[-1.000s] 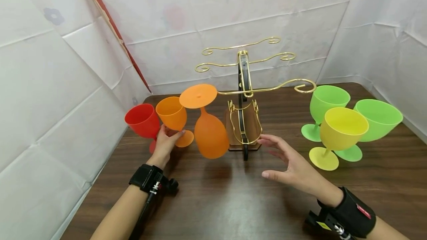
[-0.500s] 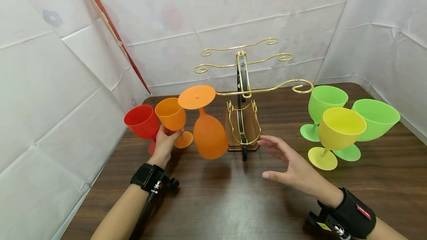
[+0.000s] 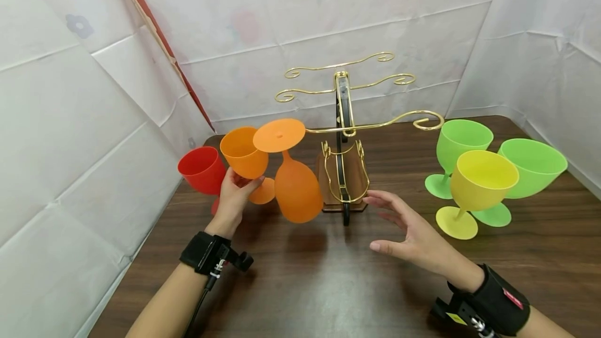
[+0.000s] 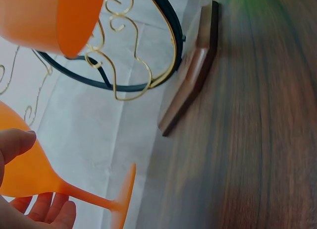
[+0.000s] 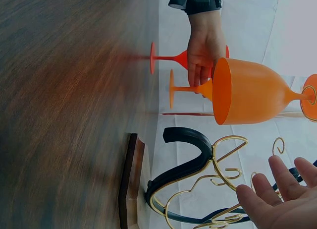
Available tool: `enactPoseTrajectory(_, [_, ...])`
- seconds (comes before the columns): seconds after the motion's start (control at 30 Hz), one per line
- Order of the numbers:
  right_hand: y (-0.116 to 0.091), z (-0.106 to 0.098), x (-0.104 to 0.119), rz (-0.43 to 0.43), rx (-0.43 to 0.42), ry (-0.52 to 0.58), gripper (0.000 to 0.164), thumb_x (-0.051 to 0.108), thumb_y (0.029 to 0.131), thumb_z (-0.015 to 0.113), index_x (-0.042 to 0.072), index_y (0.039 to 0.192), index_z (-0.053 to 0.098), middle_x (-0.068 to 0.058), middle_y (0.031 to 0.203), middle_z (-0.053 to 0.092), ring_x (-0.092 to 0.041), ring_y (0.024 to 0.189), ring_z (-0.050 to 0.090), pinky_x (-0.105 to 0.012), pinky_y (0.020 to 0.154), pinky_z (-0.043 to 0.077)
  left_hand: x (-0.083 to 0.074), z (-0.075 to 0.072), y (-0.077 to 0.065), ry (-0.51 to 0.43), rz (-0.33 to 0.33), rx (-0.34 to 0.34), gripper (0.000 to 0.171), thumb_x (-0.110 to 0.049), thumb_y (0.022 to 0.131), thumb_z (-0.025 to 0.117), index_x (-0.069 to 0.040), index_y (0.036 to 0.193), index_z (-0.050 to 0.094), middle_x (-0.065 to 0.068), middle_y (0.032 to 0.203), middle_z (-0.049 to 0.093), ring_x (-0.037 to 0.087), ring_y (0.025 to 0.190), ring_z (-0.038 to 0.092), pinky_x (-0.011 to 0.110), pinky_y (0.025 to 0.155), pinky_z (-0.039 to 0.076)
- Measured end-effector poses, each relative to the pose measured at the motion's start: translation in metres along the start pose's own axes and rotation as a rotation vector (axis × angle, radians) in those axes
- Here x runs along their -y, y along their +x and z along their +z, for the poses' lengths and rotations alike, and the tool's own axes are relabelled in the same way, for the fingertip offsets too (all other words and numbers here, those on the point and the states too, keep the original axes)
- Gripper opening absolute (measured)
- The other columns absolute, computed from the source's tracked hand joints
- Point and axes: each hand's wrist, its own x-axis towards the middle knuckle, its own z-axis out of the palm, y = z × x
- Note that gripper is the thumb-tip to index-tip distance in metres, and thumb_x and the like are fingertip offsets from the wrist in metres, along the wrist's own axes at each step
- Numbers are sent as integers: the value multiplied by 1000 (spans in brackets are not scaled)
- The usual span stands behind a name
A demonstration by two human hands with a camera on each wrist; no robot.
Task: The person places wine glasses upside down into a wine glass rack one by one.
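My left hand (image 3: 232, 197) grips an orange goblet (image 3: 246, 158) low on its bowl, thumb on one side and fingers curled round the other. In the right wrist view that goblet's foot (image 5: 172, 88) sits higher off the table than the red goblet's foot. Another orange goblet (image 3: 297, 189) hangs upside down by its foot from the left end of the front gold arm on a rack (image 3: 375, 125). A red goblet (image 3: 202, 171) stands beside my left hand. My right hand (image 3: 408, 233) is held open in front of the rack, fingers spread, holding nothing.
Two green goblets (image 3: 462, 137) and a yellow goblet (image 3: 483, 181) stand upright on the right of the wooden table (image 3: 305, 286). Two further gold arms (image 3: 310, 91) reach out at the rack's back. White sheets (image 3: 375, 9) enclose the table behind and at the sides.
My left hand has raised the upright orange goblet slightly from where it stood on the table. The right hand and the hanging goblet stay put.
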Motion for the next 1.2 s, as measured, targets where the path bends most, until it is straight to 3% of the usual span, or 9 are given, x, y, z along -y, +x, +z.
enactPoseTrajectory(0.37, [-1,-1,1,-16,-6,1,76,1,78,74,4,142,33,-6,135,47,-12,125,44,-19,102,37,-15,-13,-33,-42,62,95,51,-13,86,69,-15,130,41,5,125,53,20,110,53,23,93,46])
enactPoseTrajectory(0.73, [-1,0,1,-16,-7,-2,78,0,78,74,8,143,33,-6,135,47,-4,124,43,-18,101,37,-20,-28,-77,-14,89,179,48,-4,88,65,-12,129,42,4,118,55,18,103,55,24,92,47])
enactPoseTrajectory(0.97, [-1,1,3,1,2,-3,78,3,79,74,15,143,33,-5,135,46,-4,124,43,-18,102,37,-23,-28,-94,-12,90,200,46,1,88,63,-10,128,43,1,116,57,16,100,57,25,90,49])
enactPoseTrajectory(1.2, [0,3,4,-11,3,-2,78,1,78,74,10,143,33,-6,135,47,-4,124,43,-18,102,37,-27,-22,-105,-22,75,238,45,1,88,63,-9,127,44,2,115,58,17,99,57,27,90,49])
